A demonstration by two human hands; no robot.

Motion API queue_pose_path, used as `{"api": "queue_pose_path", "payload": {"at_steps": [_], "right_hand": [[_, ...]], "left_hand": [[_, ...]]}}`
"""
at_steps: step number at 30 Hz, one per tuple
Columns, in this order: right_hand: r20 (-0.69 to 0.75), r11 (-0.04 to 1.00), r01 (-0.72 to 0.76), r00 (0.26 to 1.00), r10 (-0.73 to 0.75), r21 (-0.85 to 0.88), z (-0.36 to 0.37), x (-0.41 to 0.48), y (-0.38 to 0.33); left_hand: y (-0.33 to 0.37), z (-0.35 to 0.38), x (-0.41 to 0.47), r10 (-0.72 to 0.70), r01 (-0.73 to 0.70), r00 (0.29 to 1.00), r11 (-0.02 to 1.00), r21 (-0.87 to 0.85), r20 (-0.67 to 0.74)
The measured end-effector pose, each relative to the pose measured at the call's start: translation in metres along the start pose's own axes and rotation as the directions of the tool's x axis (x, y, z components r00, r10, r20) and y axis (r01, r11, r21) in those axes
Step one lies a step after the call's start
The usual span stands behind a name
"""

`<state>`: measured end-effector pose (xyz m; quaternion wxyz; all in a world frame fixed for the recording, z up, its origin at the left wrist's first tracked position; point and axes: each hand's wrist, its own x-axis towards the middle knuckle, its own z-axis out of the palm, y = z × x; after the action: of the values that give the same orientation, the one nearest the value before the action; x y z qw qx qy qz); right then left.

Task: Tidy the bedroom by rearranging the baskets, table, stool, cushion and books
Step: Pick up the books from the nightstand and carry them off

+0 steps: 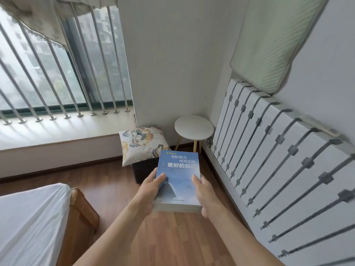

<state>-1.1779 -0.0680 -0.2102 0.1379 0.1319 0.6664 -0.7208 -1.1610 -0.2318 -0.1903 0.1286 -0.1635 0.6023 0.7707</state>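
Left hand (153, 186) and right hand (203, 191) grip the stack of books (177, 181) by its side edges above bare floor (172, 237), near the stool (143, 169).

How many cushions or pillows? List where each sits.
2: floral cushion lies on the dark stool; pale green pillow leans against the wall atop the white panels. More may lie outside view.
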Motion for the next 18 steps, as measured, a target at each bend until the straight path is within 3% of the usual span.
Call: {"api": "queue_pose_path", "payload": {"at_steps": [11,18], "right_hand": [[-0.024,0.997,-0.077,0.997,0.077,-0.003,0.000,0.118,-0.021],[-0.107,0.995,-0.087,0.990,0.091,0.041,0.023,0.226,-0.047]], "left_hand": [[0.030,0.007,0.123,-0.046,0.046,0.999,0.999,0.027,-0.002],[0.070,-0.012,0.248,-0.086,0.083,0.995,0.995,0.056,0.049]]}}
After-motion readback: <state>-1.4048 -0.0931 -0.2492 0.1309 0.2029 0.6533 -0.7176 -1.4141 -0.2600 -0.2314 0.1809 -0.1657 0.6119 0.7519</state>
